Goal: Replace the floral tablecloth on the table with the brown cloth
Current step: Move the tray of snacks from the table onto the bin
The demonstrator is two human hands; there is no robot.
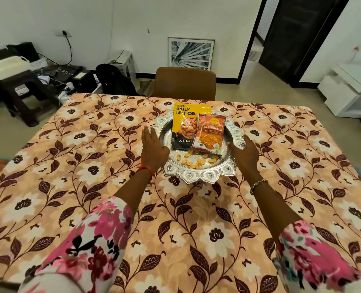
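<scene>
A yellow pouch (183, 127) reading "THE DAILY NUT CO." and an orange "GARLIC" packet (209, 136) are lying on a silver tray (198, 176). The left hand (153, 149) and right hand (244, 154), fingers straight, are flanking its rim above the spread floral tablecloth (90, 166).

An ornate silver tray (198, 177) holds 2 snack packets: a yellow almond packet (185, 123) with an orange packet (210, 134) overlapping its right side. Small golden pieces (193, 162) lie loose on the tray's near half. Behind stands a brown chair (185, 83), and a framed print (191, 52) leans against the wall. A black backpack (114, 80) sits on the floor at left, a white cabinet (353, 89) at right, near a dark door (302, 34).
</scene>
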